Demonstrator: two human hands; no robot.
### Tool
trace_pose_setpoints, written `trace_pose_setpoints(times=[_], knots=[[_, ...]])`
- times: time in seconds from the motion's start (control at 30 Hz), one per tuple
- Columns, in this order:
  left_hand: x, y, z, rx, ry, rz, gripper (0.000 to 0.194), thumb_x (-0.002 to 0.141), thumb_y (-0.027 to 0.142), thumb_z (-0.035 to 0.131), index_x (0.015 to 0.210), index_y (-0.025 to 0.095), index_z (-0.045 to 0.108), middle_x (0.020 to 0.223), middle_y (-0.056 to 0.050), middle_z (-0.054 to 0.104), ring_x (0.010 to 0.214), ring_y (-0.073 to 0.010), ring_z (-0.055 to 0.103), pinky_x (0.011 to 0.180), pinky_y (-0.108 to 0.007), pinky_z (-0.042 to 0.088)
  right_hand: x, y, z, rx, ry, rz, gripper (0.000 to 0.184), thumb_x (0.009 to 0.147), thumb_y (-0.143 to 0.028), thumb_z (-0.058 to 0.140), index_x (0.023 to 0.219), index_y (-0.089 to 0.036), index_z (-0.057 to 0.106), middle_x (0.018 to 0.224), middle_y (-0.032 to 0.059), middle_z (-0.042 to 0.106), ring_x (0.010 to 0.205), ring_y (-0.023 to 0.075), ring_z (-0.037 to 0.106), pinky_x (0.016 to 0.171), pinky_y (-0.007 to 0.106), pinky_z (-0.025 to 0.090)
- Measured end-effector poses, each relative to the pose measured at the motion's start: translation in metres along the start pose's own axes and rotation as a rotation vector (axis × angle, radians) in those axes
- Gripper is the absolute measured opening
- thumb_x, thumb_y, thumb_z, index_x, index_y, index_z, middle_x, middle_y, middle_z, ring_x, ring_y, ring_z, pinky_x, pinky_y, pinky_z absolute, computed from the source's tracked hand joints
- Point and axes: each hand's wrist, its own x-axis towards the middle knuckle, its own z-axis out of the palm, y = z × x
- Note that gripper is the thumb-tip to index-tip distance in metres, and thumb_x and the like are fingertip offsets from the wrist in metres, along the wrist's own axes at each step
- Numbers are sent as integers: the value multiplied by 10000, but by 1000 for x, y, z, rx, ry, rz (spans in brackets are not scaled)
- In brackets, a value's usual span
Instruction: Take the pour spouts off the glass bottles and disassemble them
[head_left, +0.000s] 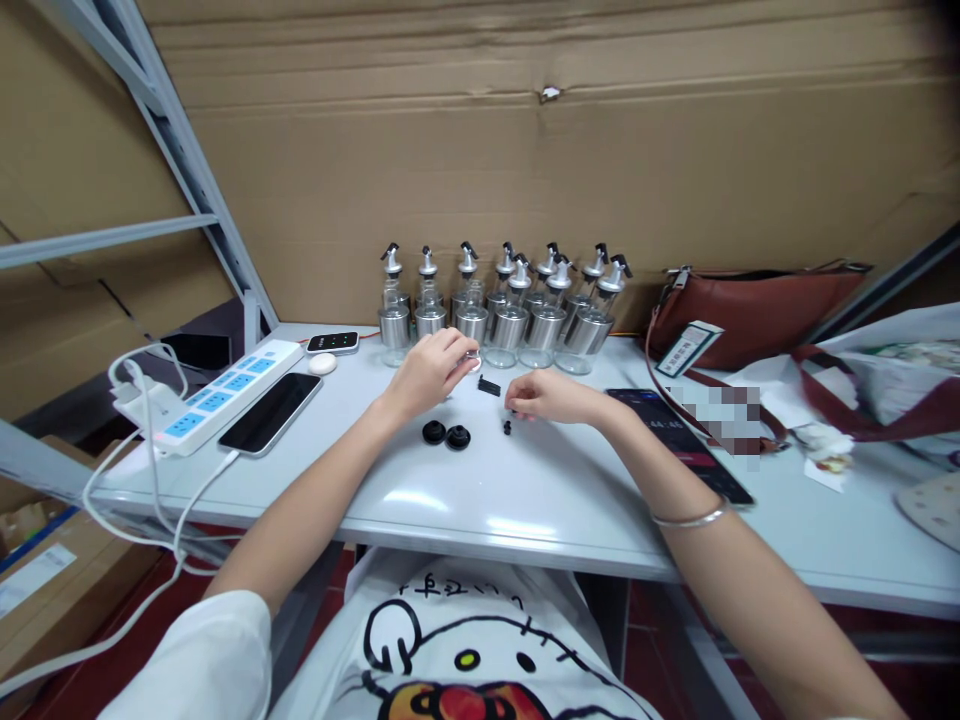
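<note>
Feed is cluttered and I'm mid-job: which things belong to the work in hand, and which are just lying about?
In the work:
left hand holding a small ring
right hand on a small black part
two black caps
black spout piece
row of dispenser bottles

Lying about:
power strip
two phones
brown bag

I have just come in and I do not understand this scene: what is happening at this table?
A person sits at a white table. Their left hand holds a small shiny ring; their right hand pinches a small black part. Two black caps lie between the arms, and a row of glass bottles stands behind.
</note>
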Motion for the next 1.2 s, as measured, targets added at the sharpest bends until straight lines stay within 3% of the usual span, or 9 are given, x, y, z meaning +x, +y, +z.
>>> trace_pose_setpoints(times=[0.2,0.5,0.57,0.7,0.8,1.0,1.2], knots=[[0,2,0,-30,4,7,144,926,253,447,960,148,540,902,-56,608,795,-153,564,730,-260,417,0,3,0,-50,-63,24,160,746,-271,562,668,-171,659,577,-6,613,501,113,519,528,236,402],[-2,3,0,-36,-9,-16,155,921,260,439,975,150,534,869,-48,622,727,-139,573,699,-255,419,-3,-2,0,139,-156,99,237,820,-330,537,689,-155,627,629,38,670,532,144,613,602,271,466],[-2,4,0,-58,-16,-32,158,918,270,446,970,150,535,851,-45,623,715,-137,573,687,-253,420,-1,-3,1,114,-57,63,297,869,-370,465,736,-151,616,618,28,643,495,124,572,589,268,453],[-2,5,2,-136,-35,-82,152,895,301,496,928,157,534,788,-24,614,676,-132,567,660,-248,424,3,-9,6,39,334,-142,351,860,-472,480,949,-158,610,637,-6,560,557,123,495,554,248,391],[-2,6,5,-240,-41,-127,139,886,302,506,900,164,518,767,-9,603,664,-123,568,626,-229,424,5,-15,12,72,406,-217,373,808,-472,571,1009,-159,603,730,10,579,626,130,498,579,250,388],[-1,6,6,-409,44,-175,118,891,286,494,885,169,486,744,3,590,671,-109,570,595,-200,416,4,-26,18,398,325,-268,367,836,-509,520,886,-150,579,664,4,576,577,116,496,568,258,381],[1,6,1,-389,64,-112,98,906,254,477,907,168,522,848,-21,597,771,-116,571,651,-204,425,7,-28,21,890,341,-214,455,694,-512,693,945,-172,525,715,-8,596,585,111,550,541,252,391]])
